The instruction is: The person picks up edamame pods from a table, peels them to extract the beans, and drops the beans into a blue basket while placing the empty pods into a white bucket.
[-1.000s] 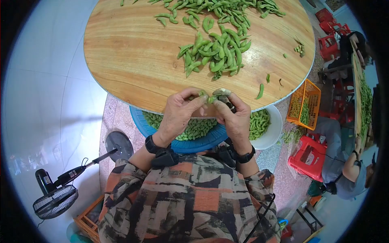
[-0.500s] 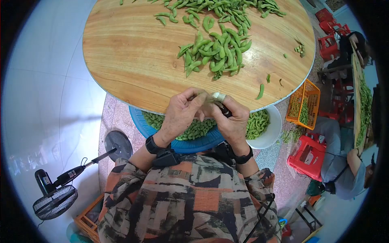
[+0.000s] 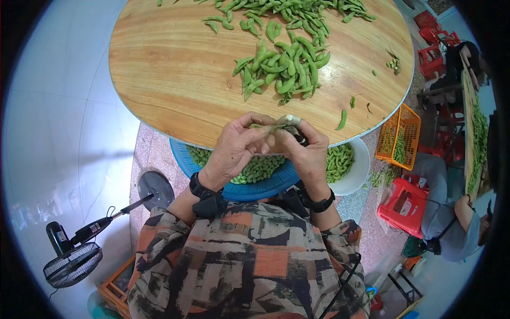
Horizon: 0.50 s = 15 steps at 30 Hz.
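My left hand (image 3: 237, 144) pinches a green soybean pod (image 3: 257, 126) over the near edge of the round wooden table (image 3: 170, 69). Close against it, my right hand (image 3: 308, 151) is closed around a small dark tool (image 3: 300, 139), whose kind is mostly hidden by the fingers. One right fingertip has a pale wrap. Ahead of both hands lies a heap of green pods (image 3: 287, 66). Beneath them, a blue basin (image 3: 265, 191) holds shelled green beans (image 3: 260, 169). To its right stands a white bucket (image 3: 365, 165) with green pods in it.
A larger pile of pods (image 3: 297, 10) lies at the table's far side. On the right are an orange crate (image 3: 383, 135), a red stool (image 3: 404, 207) and a seated person (image 3: 451, 212) beside another table. A black fan (image 3: 74, 260) stands at left.
Both hands have shifted slightly apart, and the pod in my left fingers shows more clearly. The dark tool stays in my right hand.
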Available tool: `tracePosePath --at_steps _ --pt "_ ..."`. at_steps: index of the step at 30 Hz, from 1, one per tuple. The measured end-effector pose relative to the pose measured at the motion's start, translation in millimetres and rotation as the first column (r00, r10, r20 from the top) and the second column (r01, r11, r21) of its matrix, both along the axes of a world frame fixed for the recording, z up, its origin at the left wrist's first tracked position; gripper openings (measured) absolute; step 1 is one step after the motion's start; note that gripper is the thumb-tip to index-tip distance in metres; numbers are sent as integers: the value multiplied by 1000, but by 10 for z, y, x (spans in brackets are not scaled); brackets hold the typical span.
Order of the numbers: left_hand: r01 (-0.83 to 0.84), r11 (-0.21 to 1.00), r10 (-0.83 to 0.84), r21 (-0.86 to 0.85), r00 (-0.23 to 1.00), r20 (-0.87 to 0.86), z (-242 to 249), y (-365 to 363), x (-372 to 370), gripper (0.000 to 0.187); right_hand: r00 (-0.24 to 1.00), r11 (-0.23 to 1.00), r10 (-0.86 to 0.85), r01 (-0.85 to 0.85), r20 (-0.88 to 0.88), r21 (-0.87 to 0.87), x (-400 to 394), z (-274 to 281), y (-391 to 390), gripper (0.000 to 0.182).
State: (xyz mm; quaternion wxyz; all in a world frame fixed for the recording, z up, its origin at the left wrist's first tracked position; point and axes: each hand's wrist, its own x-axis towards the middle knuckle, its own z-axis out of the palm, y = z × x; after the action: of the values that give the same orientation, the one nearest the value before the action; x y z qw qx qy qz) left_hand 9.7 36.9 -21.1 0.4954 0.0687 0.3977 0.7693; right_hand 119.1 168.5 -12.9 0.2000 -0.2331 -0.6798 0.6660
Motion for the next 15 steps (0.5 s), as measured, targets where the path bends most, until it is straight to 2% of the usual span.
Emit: tracePosePath --at_steps 1,2,5,7,9,10,12,14,15 --pt "33 999 -32 7 999 -5 4 -7 -9 21 999 970 -3 -4 -32 -244 4 18 24 20" --pt "33 999 -33 7 999 -5 0 -3 -4 21 998 882 -15 -15 -61 -472 4 27 42 19" --pt "4 1000 -4 22 1000 -5 -11 27 17 22 998 918 -32 7 -56 -396 -30 13 13 20" --pt "-6 999 3 53 998 62 17 29 12 23 999 940 -33 17 -41 -340 -26 8 23 21" --pt "26 999 -27 46 1000 16 50 19 7 22 996 846 1 -48 -87 -530 -9 -7 88 22" --pt "60 997 -58 39 998 -31 72 14 5 21 996 845 3 -50 -88 -532 3 4 107 22" --pt "79 997 -78 9 997 -27 149 21 2 19 994 753 -46 -31 -100 -657 44 67 157 24" --pt "96 995 -96 -23 995 -23 146 4 -22 17 988 785 -92 -6 -127 -620 198 145 265 24" --pt "202 979 -205 -30 970 -131 102 -28 -62 17 978 814 -137 21 -157 -581 310 162 345 24"
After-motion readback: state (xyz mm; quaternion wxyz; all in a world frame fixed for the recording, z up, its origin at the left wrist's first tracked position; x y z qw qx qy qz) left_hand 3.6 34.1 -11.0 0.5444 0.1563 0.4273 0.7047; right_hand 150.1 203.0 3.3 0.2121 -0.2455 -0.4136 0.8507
